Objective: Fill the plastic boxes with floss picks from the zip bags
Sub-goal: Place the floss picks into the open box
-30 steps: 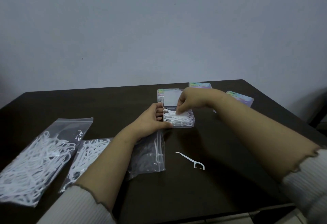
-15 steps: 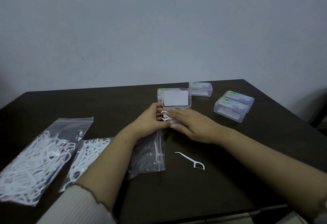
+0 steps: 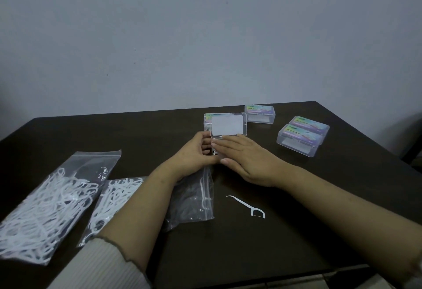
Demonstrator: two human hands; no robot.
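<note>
At the middle of the desk (image 3: 296, 231), one clear plastic box (image 3: 229, 126) stands with its lid up, the left hand (image 3: 194, 155) curled round its near-left corner and the right hand (image 3: 242, 158) lying flat, fingers straight, over its heaped floss picks, so this box looks close to full and ready to shut. Three closed labelled boxes (image 3: 299, 139) sit toward 2 o'clock and another behind the open one; whether they are filled I cannot tell. At 8 o'clock two zip bags (image 3: 45, 204) hold many picks, a third bag (image 3: 194, 199) by the left wrist holds few, and one loose floss pick (image 3: 247, 206) lies at 5 o'clock, so plenty remains.
</note>
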